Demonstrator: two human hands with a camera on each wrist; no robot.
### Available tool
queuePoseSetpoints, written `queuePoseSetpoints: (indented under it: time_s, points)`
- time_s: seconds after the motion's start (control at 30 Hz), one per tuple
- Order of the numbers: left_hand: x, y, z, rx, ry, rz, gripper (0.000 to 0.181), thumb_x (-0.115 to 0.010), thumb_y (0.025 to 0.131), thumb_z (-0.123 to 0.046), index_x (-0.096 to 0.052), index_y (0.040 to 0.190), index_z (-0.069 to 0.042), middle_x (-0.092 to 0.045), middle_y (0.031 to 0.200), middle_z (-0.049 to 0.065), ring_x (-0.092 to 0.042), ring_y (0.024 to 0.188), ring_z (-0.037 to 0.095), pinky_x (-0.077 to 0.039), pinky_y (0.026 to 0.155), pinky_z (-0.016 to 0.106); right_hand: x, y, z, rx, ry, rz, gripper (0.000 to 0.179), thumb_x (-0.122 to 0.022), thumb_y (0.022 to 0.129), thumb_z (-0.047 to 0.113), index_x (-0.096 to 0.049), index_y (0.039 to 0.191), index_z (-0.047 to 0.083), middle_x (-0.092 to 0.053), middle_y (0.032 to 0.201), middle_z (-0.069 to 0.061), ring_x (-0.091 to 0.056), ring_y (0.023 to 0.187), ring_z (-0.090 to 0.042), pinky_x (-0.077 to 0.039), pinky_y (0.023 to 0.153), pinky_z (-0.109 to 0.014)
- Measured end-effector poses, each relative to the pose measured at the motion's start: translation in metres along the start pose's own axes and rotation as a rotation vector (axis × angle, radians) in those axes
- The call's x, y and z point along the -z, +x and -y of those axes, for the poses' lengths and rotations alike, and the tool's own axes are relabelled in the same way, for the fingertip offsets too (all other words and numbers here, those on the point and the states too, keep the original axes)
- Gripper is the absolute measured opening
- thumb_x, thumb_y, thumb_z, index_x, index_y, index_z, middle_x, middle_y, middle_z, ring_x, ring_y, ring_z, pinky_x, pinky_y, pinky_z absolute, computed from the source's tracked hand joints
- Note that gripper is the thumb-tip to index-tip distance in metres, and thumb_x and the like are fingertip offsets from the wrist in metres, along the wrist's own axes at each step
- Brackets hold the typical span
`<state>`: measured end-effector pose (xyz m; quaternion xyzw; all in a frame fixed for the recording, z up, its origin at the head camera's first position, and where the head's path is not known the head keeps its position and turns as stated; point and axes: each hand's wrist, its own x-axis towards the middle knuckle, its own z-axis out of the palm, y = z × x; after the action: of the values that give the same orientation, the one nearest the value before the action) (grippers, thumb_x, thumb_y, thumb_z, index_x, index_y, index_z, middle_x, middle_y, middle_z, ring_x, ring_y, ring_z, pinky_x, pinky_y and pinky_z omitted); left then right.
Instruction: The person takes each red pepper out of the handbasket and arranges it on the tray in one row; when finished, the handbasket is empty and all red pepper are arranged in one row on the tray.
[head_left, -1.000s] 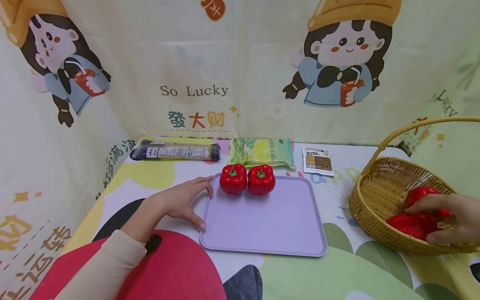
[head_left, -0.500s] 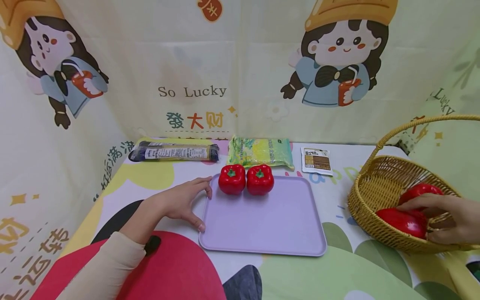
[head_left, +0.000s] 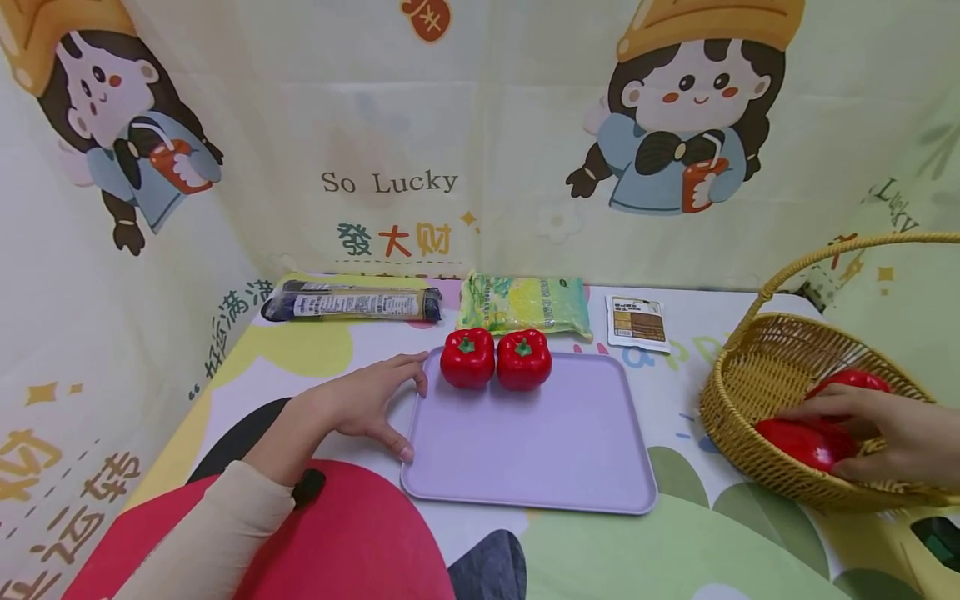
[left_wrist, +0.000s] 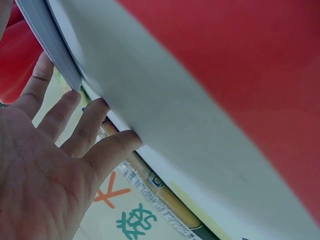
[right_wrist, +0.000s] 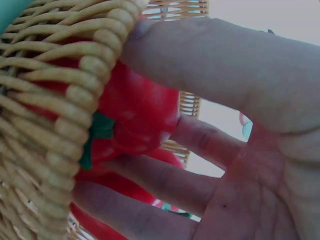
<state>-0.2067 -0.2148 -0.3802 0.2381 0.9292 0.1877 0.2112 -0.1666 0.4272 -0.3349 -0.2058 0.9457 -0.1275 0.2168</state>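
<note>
My left hand rests at the left edge of a lilac tray, thumb and fingers spread along its rim. In the left wrist view its fingertips touch the tray's side. Two red bell peppers with green stems stand side by side at the tray's back left. My right hand reaches into a wicker basket and holds a red bell pepper between thumb and fingers. Its green stem shows behind the basket rim in the right wrist view. Another red pepper lies behind it, partly hidden.
Behind the tray lie a long dark-ended package, a green-yellow packet and a small white-brown sachet. The basket's tall handle arches over the right side. A printed curtain hangs behind the table.
In the basket, the pepper under my right hand has shifted and turned, and the hand has moved slightly left with it. The left hand, tray and two peppers on it stay put.
</note>
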Motion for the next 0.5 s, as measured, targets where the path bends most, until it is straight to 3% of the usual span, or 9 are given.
queuePoseSetpoints:
  time_s: [0.1,0.33,0.5]
  points:
    - [0.0002,-0.0003,0.0002,0.002,-0.001,-0.001,0.077,-0.093,0.059,-0.06,-0.056,0.12,-0.031,-0.024,0.17,0.005,-0.03,0.151,0.031,-0.044,0.112,0.057,0.0021,0.0032,0.0054,-0.03,0.032,0.01,0.076,-0.091,0.074,0.017,-0.055,0.139,0.0,-0.058,0.125,-0.026,-0.061,0.099,-0.027,-0.063,0.07,-0.035]
    - [0.0007,-0.0009,-0.0012,0.005,0.0,0.0,0.077,-0.094,0.06,-0.059,-0.056,0.12,-0.031,-0.024,0.17,0.005,-0.03,0.151,0.031,-0.044,0.113,0.057,0.0025,0.0054,0.0046,-0.028,0.026,0.009,0.074,-0.089,0.08,0.019,-0.051,0.134,-0.014,-0.065,0.117,-0.026,-0.064,0.087,-0.015,-0.061,0.066,-0.028]
    - [0.0,-0.0002,0.0007,0.008,0.009,0.002,0.077,-0.094,0.06,-0.059,-0.056,0.121,-0.032,-0.024,0.17,0.004,-0.03,0.151,0.03,-0.044,0.112,0.056,-0.0069,0.0,0.003,0.014,0.07,-0.128,0.066,-0.088,0.081,0.015,-0.054,0.133,-0.01,-0.063,0.116,-0.02,-0.063,0.082,-0.002,-0.059,0.062,-0.024]
